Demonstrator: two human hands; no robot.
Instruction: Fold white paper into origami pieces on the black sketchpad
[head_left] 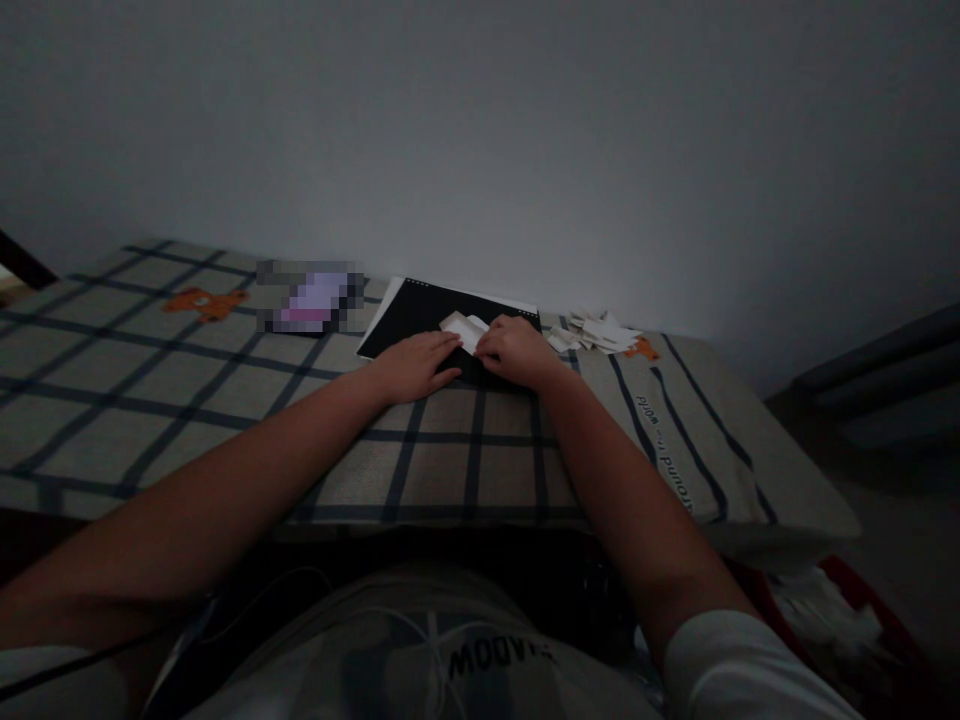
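A small folded piece of white paper [466, 332] lies on a black sheet with a white edge and small perforations [405, 315]. My left hand [417, 366] rests on the black sheet, fingers stretched out and thumb apart, its fingertips at the paper's lower left edge. At the paper's right side my right hand [517, 352] has its fingers curled and pinched on the edge. Those fingers cover part of the paper, so its full shape is hidden. Just right of this hand is a loose pile of white paper pieces [604, 332].
A checked cloth [442, 460] with orange bear prints covers the table. Left of the black sheet lies a pixelated purple object [311, 300]. A grey wall [480, 150] stands behind the table. Low on the right is a red container [847, 575] with white stuff inside.
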